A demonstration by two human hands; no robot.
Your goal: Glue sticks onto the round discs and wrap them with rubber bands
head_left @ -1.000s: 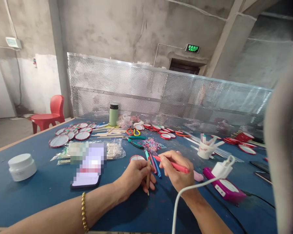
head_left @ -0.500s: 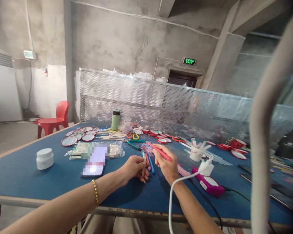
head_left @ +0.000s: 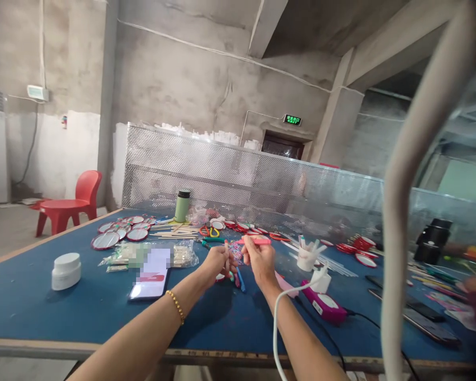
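Observation:
My left hand (head_left: 218, 264) is closed around a thin light stick (head_left: 227, 255) held roughly upright. Just to its right, my right hand (head_left: 261, 260) pinches a slim pink-red pen-like tool (head_left: 262, 241), lying nearly level. Its tip points left toward the stick; a small gap shows between the two hands. Behind them lies a heap of tiny pink and purple bits (head_left: 235, 247). Under my left fingers, a blue pen-like piece (head_left: 241, 280) rests on the table beside pink and green ones, partly hidden by the hand.
A phone (head_left: 150, 275), a white jar (head_left: 66, 272) and bagged sticks (head_left: 184, 255) stand left. Round red-rimmed discs (head_left: 106, 240) and pliers (head_left: 213, 232) lie farther back. On the right are a white cup (head_left: 306, 259), a purple device (head_left: 324, 304) and a white cable (head_left: 280, 323) crossing my right forearm.
The view has swung right. My left hand has lifted the stick higher. The pink-red tool has turned from slanted to nearly level, and a sleeve shows at the far right.

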